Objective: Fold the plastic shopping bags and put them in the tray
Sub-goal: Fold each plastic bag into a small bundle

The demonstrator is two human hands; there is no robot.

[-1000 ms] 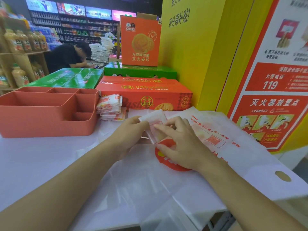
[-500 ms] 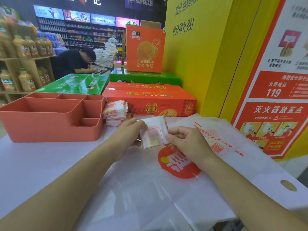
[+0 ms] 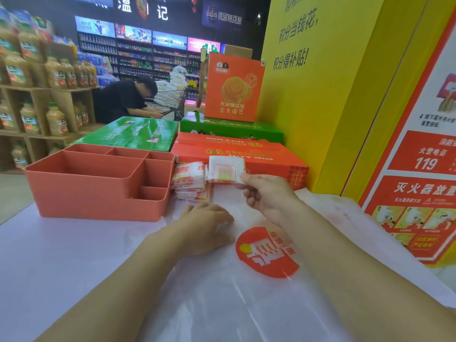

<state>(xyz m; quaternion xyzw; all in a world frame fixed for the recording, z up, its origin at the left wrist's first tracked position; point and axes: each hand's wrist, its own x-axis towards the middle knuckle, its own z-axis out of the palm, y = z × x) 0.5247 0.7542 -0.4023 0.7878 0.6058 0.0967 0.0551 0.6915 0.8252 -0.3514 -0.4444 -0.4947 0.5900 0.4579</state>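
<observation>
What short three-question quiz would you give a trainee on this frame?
1. True or false: the right hand pinches the small folded white plastic bag.
2. Relative to the coral plastic compartment tray, the stack of folded white bags lies: A) inside it; B) beside it; C) beneath it.
3. Fill in: the left hand rests on the flat unfolded plastic bag with a round ____ logo.
Key: 1 true; 2 B; 3 red.

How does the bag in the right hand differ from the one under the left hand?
The folded bag is a small square packet; the flat bag is spread wide. The folded bag is pinched aloft by the right hand; the flat bag lies under the left hand. Both are white with red print.
</observation>
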